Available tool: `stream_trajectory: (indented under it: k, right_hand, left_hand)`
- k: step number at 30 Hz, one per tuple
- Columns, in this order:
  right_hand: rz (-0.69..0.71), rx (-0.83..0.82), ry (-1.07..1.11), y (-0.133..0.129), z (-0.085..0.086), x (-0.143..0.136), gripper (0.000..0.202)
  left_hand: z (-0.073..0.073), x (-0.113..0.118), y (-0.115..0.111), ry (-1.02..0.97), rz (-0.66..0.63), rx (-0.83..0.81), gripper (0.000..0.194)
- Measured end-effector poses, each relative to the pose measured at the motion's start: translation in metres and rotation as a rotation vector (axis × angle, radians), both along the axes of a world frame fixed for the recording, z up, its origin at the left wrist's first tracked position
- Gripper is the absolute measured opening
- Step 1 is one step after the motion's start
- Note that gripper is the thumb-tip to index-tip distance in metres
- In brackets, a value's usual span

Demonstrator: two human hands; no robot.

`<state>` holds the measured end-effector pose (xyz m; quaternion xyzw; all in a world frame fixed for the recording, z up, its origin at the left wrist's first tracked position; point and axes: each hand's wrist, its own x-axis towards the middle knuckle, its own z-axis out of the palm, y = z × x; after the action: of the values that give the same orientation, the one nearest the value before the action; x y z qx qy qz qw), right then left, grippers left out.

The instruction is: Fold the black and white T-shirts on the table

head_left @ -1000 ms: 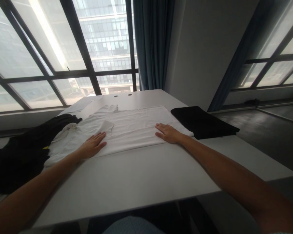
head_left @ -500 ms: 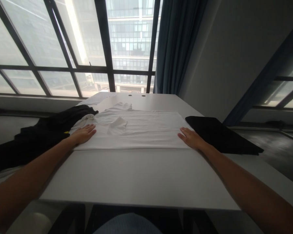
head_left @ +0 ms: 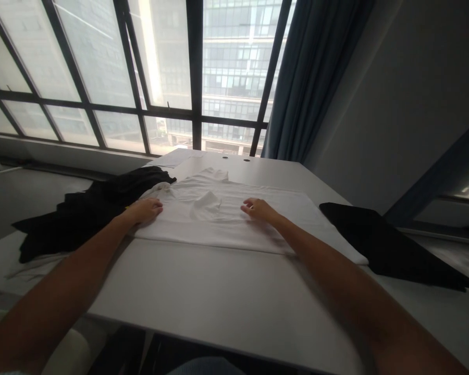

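A white T-shirt [head_left: 203, 232] lies spread on the white table [head_left: 219, 291], its near edge straight and one sleeve folded inward over the body. At the shirt's left end, my left hand [head_left: 146, 210] rests on the cloth near the collar, fingers slightly bent and apart. Over the middle of the shirt is my right hand [head_left: 259, 209], fingers loosely curved with a gap between thumb and fingers. Nothing is gripped in it. Whether its fingertips touch the fabric I cannot tell.
Left of the shirt lies a heap of black clothing [head_left: 89, 203], with pale cloth beneath it. A folded black garment [head_left: 391, 245] lies on the right. White sheets [head_left: 177, 157] lie at the table's far left corner. Beyond are windows and a blue curtain [head_left: 316, 78].
My right hand has moved left from the shirt's right end to its middle. My left hand stays at the left end, fingers more bent. The camera view has turned and tilted slightly.
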<state>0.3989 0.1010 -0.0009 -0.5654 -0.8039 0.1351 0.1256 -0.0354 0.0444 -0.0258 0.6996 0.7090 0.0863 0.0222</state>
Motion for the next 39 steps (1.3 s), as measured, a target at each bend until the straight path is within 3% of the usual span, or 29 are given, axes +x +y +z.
stream_trajectory:
  k: [4,9,13,17,23,34,39]
  right_hand:
    - [0.067,-0.064,0.141,0.025,0.002,-0.062,0.055]
    - [0.011,-0.126,0.127,0.051,0.001,-0.094,0.057]
    - [-0.007,-0.177,0.072,0.064,-0.002,-0.104,0.032]
    - [-0.083,-0.118,-0.055,0.068,-0.004,-0.110,0.037]
    - [-0.059,-0.119,-0.047,0.066,-0.003,-0.108,0.013]
    - [-0.085,0.055,-0.036,0.057,-0.005,-0.103,0.046]
    - [0.116,0.225,-0.132,0.039,-0.004,-0.132,0.036]
  left_hand:
    - [0.004,-0.009,-0.010,-0.038,0.027,-0.067,0.053]
    - [0.007,-0.012,-0.016,-0.109,-0.024,-0.085,0.065]
    - [0.007,-0.015,-0.016,-0.124,-0.083,-0.137,0.077]
    - [0.006,-0.016,-0.014,-0.114,-0.074,-0.153,0.077]
    - [0.006,-0.012,-0.015,-0.094,-0.059,-0.148,0.076]
    - [0.004,-0.015,-0.012,-0.064,-0.069,-0.159,0.078]
    - [-0.001,-0.003,-0.010,-0.052,-0.097,-0.015,0.060]
